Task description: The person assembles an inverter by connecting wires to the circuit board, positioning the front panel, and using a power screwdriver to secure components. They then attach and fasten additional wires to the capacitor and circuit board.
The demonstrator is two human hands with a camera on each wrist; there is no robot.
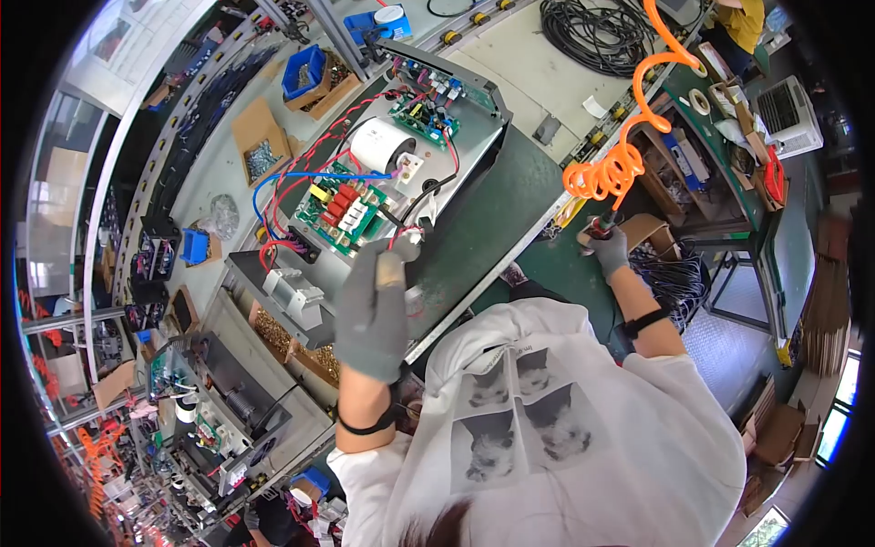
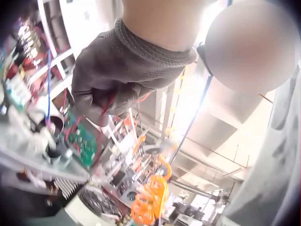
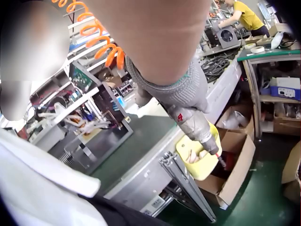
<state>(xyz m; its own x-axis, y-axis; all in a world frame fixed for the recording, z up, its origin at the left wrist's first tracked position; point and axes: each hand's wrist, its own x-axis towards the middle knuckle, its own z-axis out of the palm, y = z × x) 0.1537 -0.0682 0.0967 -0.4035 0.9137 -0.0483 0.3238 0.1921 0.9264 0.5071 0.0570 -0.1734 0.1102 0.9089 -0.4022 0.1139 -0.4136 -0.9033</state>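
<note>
My left hand (image 1: 374, 314), in a grey glove, is over the front edge of an open metal chassis (image 1: 465, 173). In the left wrist view its curled fingers (image 2: 110, 96) pinch a red wire. Beside the fingertips are a green circuit board (image 1: 342, 219) with red and white components, a large white cylindrical capacitor (image 1: 381, 146) and a blue cable (image 1: 310, 175). Off to the right of the bench, my gloved right hand (image 1: 609, 251) grips an air screwdriver (image 3: 197, 129). Its bit points down, over a yellow bin (image 3: 200, 167) in the right wrist view.
An orange coiled air hose (image 1: 606, 173) hangs down to the right hand. Screws lie in a cardboard box (image 1: 260, 137) behind the chassis. Black cable coils (image 1: 597, 36) sit at the far end. A green-topped table (image 1: 784, 273) stands on the right, beyond bundled cables (image 1: 670, 283).
</note>
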